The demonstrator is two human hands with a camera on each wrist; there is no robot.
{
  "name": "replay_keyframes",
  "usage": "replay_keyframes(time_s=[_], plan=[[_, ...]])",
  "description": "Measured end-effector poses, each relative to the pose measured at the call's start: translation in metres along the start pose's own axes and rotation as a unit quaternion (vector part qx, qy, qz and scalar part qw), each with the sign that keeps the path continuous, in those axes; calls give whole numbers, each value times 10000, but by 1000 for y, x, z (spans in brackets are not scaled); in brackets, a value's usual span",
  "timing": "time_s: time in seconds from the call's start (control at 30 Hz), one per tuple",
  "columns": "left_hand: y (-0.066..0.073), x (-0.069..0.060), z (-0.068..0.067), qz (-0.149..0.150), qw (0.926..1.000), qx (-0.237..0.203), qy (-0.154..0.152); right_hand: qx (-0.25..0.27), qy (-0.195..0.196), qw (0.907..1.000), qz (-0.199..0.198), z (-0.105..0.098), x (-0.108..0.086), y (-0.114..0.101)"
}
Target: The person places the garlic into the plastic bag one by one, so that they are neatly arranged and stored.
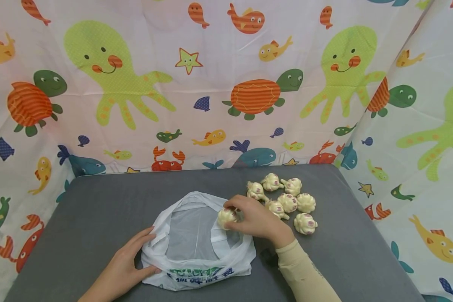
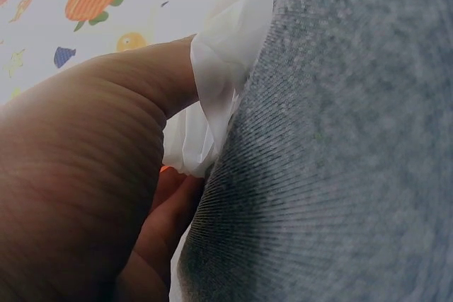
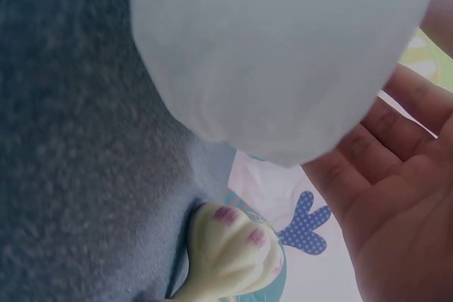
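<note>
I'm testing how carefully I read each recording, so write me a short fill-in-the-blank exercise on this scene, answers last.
1. The right hand holds a bulb of ____ at the opening of the white plastic bag.
2. In the head view, the left hand holds the bag by its ____ side.
3. The bag's printing is green and ____.
4. In the head view, the other bulbs lie to the bag's ____.

Missing words: garlic; left; blue; right.

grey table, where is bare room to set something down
The grey table is bare between the left hand and left edge, and between the garlic cluster and right edge. Crowded: the middle, where the right hand holds one bulb at the plastic bag.
</note>
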State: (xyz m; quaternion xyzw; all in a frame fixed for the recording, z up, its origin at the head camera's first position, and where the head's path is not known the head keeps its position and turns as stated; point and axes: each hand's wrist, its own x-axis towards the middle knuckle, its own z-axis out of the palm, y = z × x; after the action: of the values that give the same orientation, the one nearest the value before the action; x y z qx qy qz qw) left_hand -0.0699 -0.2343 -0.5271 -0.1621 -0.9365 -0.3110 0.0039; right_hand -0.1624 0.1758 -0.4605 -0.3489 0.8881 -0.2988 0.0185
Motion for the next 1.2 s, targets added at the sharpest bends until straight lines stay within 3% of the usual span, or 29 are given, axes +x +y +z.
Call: replay_keyframes(time_s=[0.3,0.87,1.2], plan=[[1,0,0,7,10000,53,12,-132,14,9997,-207,7,2,1],[1,1,-2,-128,9998,-78,-102,-204,-185,9996,-51,13,3,-1],[0,-2,-1,70,10000,51,8,-174,-247,9995,-110,13,3,-2]])
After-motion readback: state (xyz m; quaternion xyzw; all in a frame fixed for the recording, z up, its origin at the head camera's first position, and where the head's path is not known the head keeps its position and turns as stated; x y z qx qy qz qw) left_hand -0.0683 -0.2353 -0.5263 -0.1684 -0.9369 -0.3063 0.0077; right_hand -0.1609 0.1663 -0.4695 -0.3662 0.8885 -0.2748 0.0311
